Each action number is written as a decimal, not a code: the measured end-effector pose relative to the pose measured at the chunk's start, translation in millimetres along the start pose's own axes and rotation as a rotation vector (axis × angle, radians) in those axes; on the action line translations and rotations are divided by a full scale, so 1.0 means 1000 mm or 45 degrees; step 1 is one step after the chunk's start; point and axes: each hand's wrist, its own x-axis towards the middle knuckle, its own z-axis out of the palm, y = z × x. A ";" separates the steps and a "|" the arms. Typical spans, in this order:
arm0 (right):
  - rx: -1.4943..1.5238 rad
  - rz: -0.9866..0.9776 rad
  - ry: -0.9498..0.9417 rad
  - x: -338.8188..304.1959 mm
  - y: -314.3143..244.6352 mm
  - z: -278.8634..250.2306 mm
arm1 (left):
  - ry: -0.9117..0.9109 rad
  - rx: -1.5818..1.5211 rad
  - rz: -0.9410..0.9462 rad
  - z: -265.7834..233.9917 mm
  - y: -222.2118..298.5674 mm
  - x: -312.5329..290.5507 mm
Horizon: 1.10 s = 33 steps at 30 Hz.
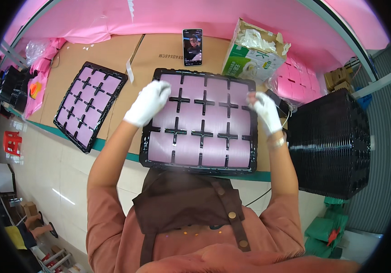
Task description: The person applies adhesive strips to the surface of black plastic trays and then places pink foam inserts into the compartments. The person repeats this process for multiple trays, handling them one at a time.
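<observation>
Working over the black tray, your left hand presses flat on its pink sheets; your right hand pinches one sheet's edge. All compartments look filled.

bright even light, soft shadows, heavy fisheye bend + dark vignette at edges
</observation>
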 end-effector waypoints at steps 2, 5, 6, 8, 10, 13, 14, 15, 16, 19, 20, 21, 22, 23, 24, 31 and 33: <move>0.349 0.261 -0.311 -0.044 -0.025 0.011 | -0.158 -0.077 0.039 -0.011 0.018 -0.044; 0.380 0.572 -0.560 -0.079 -0.016 0.029 | -0.458 0.145 0.180 0.002 0.016 -0.085; 0.294 0.632 -0.526 -0.085 -0.015 0.031 | -0.462 0.255 0.214 0.004 0.015 -0.094; 0.122 0.750 -0.461 -0.093 -0.016 0.033 | -0.446 0.436 0.307 0.004 0.019 -0.111; -0.133 0.774 -0.509 -0.104 -0.028 0.033 | -0.521 0.594 0.348 -0.001 0.020 -0.128; -0.574 0.623 -0.681 -0.107 -0.041 0.027 | -0.629 0.631 0.454 -0.022 0.023 -0.132; -0.742 0.525 -0.741 -0.107 -0.045 0.028 | -0.665 0.594 0.418 -0.026 0.031 -0.130; -0.548 0.469 -0.652 -0.107 -0.047 0.035 | -0.697 0.554 0.378 -0.027 0.047 -0.126; -0.353 0.416 -0.552 -0.109 -0.048 0.051 | -0.732 0.512 0.349 -0.021 0.061 -0.121; -0.237 0.297 -0.595 -0.106 -0.029 0.092 | -0.420 0.095 0.466 0.030 0.081 -0.113; -0.395 0.182 -0.608 -0.108 -0.025 0.091 | -0.584 0.159 0.410 0.025 0.084 -0.114; -0.560 0.056 -0.622 -0.110 -0.022 0.088 | -0.733 0.224 0.349 0.018 0.087 -0.115; -0.544 0.055 -0.558 -0.115 -0.040 0.079 | -0.866 0.290 0.272 0.012 0.087 -0.118; -0.552 0.075 -0.404 -0.122 -0.063 0.070 | -0.590 0.202 0.289 0.006 0.075 -0.126; -0.489 0.091 -0.157 -0.129 -0.053 0.059 | -0.319 0.121 0.313 -0.004 0.056 -0.135; -0.702 0.063 0.308 -0.138 0.046 0.005 | 0.394 -0.089 -0.268 0.005 -0.027 -0.142; -0.729 0.034 0.409 -0.136 0.046 0.012 | 0.419 0.060 -0.346 0.012 -0.023 -0.143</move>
